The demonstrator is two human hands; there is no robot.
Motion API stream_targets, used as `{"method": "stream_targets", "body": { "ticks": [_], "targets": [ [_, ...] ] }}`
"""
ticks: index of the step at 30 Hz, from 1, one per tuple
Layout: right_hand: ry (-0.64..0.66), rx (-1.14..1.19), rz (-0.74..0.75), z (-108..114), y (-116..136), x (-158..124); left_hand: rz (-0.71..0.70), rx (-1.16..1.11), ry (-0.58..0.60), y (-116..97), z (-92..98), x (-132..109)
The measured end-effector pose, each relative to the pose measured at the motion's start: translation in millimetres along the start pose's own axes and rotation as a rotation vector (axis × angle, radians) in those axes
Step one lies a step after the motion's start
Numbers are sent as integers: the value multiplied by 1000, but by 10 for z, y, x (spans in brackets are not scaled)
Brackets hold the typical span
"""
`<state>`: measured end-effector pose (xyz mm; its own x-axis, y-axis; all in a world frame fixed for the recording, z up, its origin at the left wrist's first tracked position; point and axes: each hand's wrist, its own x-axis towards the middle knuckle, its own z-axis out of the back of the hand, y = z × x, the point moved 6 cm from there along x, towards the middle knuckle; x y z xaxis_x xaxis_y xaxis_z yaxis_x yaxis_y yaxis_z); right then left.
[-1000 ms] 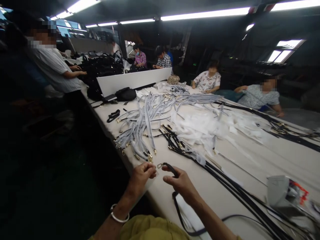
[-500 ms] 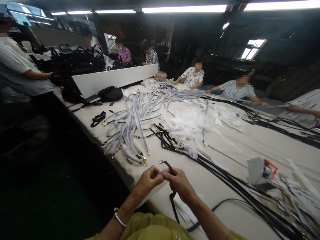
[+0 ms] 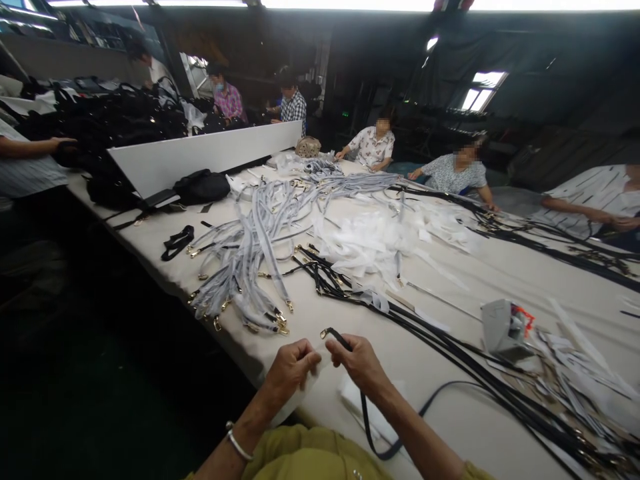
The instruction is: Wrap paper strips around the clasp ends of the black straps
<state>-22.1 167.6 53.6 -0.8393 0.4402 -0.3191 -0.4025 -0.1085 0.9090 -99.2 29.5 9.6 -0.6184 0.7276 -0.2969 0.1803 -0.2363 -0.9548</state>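
Strap (image 3: 369, 428) in right hand (image 3: 361, 365), table edge (image 3: 231, 337) near

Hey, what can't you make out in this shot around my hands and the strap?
Head view only.
1. What, if anything, the left hand pinches: its curled fingers hide it.
2. The clip on the black strap in the right hand: too small to tell its type.
3. Grey box with an orange part: blurred.

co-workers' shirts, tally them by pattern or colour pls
striped shirts: 2
checked shirts: 2
floral shirt: 1
pale blue shirt: 1
white shirt: 1
total: 7
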Motion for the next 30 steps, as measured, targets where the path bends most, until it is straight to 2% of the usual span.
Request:
{"method": "stream_targets", "body": {
  "ticks": [4, 7, 10, 14, 20, 26, 30],
  "targets": [
    [23, -46, 34, 141, 207, -11, -9, -81, 43, 62, 106, 0],
    [81, 25, -2, 232, 381, -104, -55, -95, 58, 52, 223, -14],
    [185, 119, -80, 244, 511, -241, -126, -80, 91, 20, 313, -35],
    [295, 153, -110, 196, 623, -393, -259, 19, 93, -34, 409, -46],
    [322, 126, -121, 122, 654, -442, -384, 51, 72, -121, 471, -28],
    [373, 80, -160, 46, 556, -397, -507, 42, 120, -201, 442, -19],
    [470, 20, -199, 50, 501, -390, -488, 95, 176, -233, 384, 1]
  ]
}}
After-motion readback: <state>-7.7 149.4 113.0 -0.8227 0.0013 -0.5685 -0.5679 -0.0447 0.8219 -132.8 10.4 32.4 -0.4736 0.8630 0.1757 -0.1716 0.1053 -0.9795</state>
